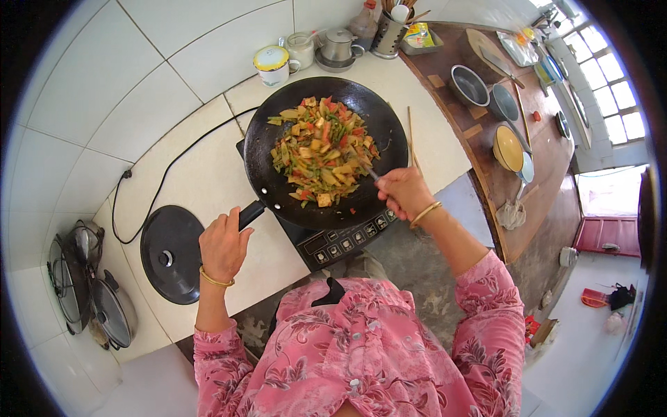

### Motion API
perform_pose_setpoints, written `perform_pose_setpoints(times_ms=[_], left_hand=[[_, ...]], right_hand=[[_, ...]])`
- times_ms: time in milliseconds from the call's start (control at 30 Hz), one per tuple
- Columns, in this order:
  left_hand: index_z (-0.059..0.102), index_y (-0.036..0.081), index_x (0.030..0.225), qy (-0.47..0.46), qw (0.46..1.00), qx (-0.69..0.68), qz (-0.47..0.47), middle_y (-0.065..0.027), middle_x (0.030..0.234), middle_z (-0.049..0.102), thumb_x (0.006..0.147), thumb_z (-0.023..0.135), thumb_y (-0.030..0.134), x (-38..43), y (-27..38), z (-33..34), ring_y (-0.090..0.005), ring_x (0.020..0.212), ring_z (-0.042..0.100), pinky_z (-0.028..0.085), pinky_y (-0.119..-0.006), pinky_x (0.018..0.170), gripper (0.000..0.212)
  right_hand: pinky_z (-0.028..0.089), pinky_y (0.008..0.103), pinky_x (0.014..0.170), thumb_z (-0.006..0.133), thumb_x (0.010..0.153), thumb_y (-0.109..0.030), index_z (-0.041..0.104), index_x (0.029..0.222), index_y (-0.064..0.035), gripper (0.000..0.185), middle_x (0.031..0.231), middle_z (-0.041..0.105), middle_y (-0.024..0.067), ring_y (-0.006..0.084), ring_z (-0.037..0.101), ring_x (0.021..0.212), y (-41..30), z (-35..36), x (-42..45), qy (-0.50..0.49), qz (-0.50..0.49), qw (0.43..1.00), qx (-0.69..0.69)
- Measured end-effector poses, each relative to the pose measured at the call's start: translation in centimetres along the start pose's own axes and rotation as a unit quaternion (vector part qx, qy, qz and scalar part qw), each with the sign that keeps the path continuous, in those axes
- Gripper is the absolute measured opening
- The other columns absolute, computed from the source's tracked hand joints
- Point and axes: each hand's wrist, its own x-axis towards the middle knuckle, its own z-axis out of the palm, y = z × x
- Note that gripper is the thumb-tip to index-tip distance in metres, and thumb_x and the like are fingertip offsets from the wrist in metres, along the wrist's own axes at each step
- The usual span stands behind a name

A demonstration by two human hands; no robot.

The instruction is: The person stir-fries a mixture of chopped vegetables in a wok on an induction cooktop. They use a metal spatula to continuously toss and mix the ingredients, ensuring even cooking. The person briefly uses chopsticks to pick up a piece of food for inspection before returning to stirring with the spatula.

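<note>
A black wok sits on an induction cooker before me. Vegetable pieces in green, red and yellow, with browned cubes among them, form a stir-fry heaped in its middle. My left hand is closed around the wok's black handle, lower left. Over the wok's right rim, my right hand grips the thin handle of a metal utensil. The utensil's far end is blurred and hidden among the food, so its shape cannot be told.
A black lid lies left of the wok, near the power cord. Behind stand a lidded enamel mug and a utensil holder. On the brown table at right are metal bowls, a yellow bowl and a cleaver.
</note>
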Motion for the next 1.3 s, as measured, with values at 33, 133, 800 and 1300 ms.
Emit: perform_pose_setpoints(times_ms=[33,133,800,1300], left_hand=[[0.055,0.002,0.110,0.006,1.000,-0.001,-0.002,-0.0118,0.079,0.055,0.074,0.072,0.021,0.0,0.0,0.1,-0.0284,0.071,0.058,0.046,-0.037,0.060,0.044],[0.056,0.001,0.110,0.022,1.000,-0.007,-0.013,-0.0129,0.078,0.057,0.074,0.072,0.018,0.2,0.2,0.1,-0.0305,0.070,0.058,0.046,-0.038,0.060,0.043],[0.062,0.002,0.096,0.068,0.998,-0.001,-0.019,-0.0092,0.067,0.053,0.074,0.073,0.023,0.5,0.7,-0.3,-0.0265,0.058,0.055,0.043,-0.036,0.052,0.033],[0.060,0.003,0.100,0.054,0.998,-0.015,-0.038,-0.0091,0.069,0.052,0.076,0.070,0.030,-0.1,0.6,0.3,-0.0269,0.061,0.056,0.044,-0.037,0.053,0.037]], right_hand=[[0.031,0.0235,0.028,0.058,0.090,-0.011,0.061,0.082,0.0042,0.018,0.061,0.056,0.0045,0.0075,0.044,0.037,0.8,0.1,0.0,-0.023,0.000,1.000,-0.016],[0.040,0.0336,0.039,0.060,0.084,-0.010,0.062,0.077,0.0027,0.015,0.055,0.056,0.0109,0.0171,0.051,0.041,0.6,-0.7,-0.7,-0.073,-0.086,0.985,-0.129],[0.051,0.0427,0.066,0.059,0.076,-0.012,0.065,0.076,-0.0071,0.008,0.076,0.065,0.0157,0.0323,0.065,0.078,-7.6,-0.8,7.8,-0.073,-0.446,0.663,-0.596],[0.051,0.0419,0.056,0.062,0.067,-0.008,0.064,0.066,-0.0051,0.004,0.067,0.064,0.0156,0.0321,0.066,0.067,-12.4,4.7,3.1,-0.149,-0.442,0.495,-0.733]])
